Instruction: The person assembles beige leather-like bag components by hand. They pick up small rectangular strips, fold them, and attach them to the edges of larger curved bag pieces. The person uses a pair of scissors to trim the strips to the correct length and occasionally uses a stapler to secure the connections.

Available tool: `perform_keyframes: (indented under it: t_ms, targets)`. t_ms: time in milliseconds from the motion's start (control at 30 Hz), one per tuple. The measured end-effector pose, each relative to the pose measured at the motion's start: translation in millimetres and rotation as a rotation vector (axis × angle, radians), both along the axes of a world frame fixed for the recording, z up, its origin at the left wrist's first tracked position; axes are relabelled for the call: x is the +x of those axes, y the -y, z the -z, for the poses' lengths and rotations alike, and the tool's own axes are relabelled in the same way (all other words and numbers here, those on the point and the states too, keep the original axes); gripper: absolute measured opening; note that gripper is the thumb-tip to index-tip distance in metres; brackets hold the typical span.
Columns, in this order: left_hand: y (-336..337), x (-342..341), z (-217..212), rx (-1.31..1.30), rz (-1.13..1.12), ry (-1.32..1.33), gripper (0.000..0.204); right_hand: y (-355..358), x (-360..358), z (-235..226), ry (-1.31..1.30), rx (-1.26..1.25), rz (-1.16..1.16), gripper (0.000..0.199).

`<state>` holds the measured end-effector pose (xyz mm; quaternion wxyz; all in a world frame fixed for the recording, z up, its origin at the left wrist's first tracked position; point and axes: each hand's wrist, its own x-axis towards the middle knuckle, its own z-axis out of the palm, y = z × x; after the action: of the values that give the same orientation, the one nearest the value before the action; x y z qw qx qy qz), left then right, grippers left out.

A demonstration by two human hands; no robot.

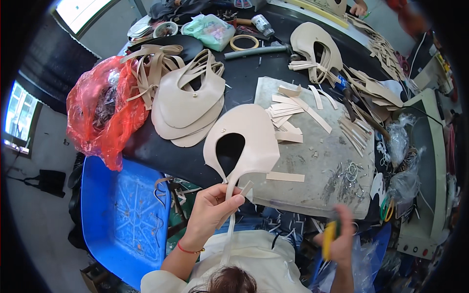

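My left hand (207, 212) is closed, pinching the narrow strap of a beige leather-like bag panel (256, 134) together with a short beige strip (247, 188). The panel has a teardrop opening and a small metal stud, and it rests partly over the edge of a grey work board (312, 193). From the panel the strap hangs down past my wrist. Low on the right, my right hand (343, 237) grips a yellow-and-green handled tool (330, 239). Motion smears that hand, and the tool's working end cannot be made out.
Loose beige strips (288, 115) lie on the board, near metal rings and bits (349, 178). Stacked panels (188, 105) and a red plastic bag (105, 107) sit left, above a blue tub (122, 215). A grey-green machine (421, 146) stands right. Another person's hand (359, 9) shows far right.
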<state>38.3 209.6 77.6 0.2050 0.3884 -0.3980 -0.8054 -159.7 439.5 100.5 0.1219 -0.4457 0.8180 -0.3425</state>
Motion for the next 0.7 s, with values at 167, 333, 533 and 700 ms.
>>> perform_keyframes:
  t_ms: [167, 333, 533, 700]
  targets:
    - [3, 1, 0, 0.040, 0.043, -0.007, 0.015, 55, 17, 1, 0.409, 0.333, -0.353, 0.074]
    - [4, 3, -5, 0.058, 0.074, -0.028, 0.015, 68, 13, 3, 0.429, 0.183, -0.451, 0.072]
    - [5, 1, 2, 0.041, 0.097, -0.027, 0.015, 69, 12, -1, 0.458, 0.221, -0.434, 0.069]
    - [5, 4, -2, 0.031, 0.108, 0.001, 0.016, 66, 15, 0, 0.448, 0.181, -0.428, 0.062]
